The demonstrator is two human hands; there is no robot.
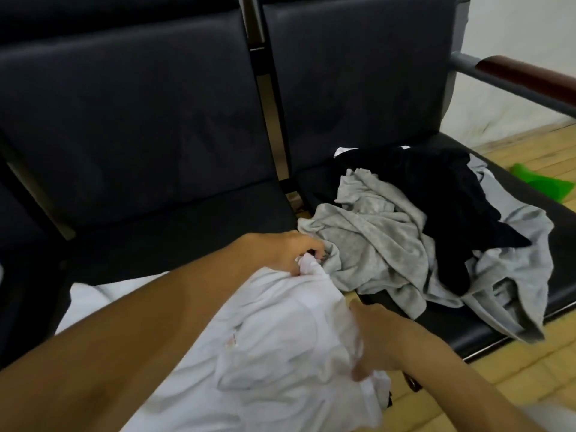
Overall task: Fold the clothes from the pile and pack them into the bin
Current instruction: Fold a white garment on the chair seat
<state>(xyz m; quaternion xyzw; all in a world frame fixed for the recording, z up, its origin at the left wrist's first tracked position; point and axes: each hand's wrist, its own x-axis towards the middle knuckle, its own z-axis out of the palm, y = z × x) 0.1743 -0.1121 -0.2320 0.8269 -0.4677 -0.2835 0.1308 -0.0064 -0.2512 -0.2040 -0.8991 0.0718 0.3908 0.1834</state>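
I see left hand (285, 252) and right hand (378, 341) both gripping white shirt (280, 338), fingers curled; pile (420, 232) beside it on seat (467, 332).

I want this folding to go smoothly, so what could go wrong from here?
The white garment is bunched in both the left hand and the right hand, so it may fold creased. The grey garment touches the left hand and could get dragged along. The pile's edge overhangs the seat and might slip off.

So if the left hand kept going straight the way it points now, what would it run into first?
Most likely the grey garment at the near edge of the pile: the left hand, pinching the white shirt, points right at it and looks nearly touching, though depth is unclear.
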